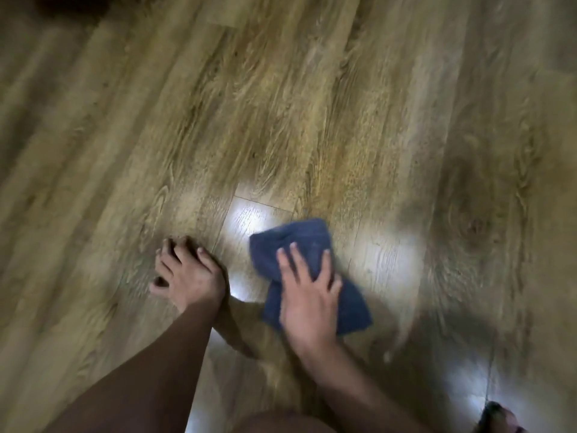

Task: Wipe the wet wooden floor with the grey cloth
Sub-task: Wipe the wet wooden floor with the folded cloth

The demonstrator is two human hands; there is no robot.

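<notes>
Wood-grain plank flooring [281,104] in warm brown is filling the whole view, its boards running diagonally away from me, with a dark patch sitting in the far upper left corner. Nearest to me, at the bottom edge, my bare knee [281,421] is showing as a blurred rounded shape, and something dark that I cannot make out is poking in at the lower right corner [499,417]. Bright glare is lying on the boards close to me, in streaks near the lower right and in a white patch between my two arms.

My right hand [307,295] is lying flat on a crumpled blue-grey terry cloth [299,242], fingers straight and spread apart, palm pressing down on the middle of it. I am not pinching the fabric; the fingertips are simply resting on top. The cloth is sitting on the floor just right of centre in the lower half of the view, bunched under my palm, with one lobe sticking out beyond my fingers and another trailing back to the right of my wrist. Its edges are looking smeared with blur.

My left hand [187,270] is planted on bare boards beside the cloth but apart from it, holding nothing, fingers fanned out and bent at the knuckles with the tips touching the wood.

Beyond the cloth, another soft sheen is spreading over the planks.
</notes>
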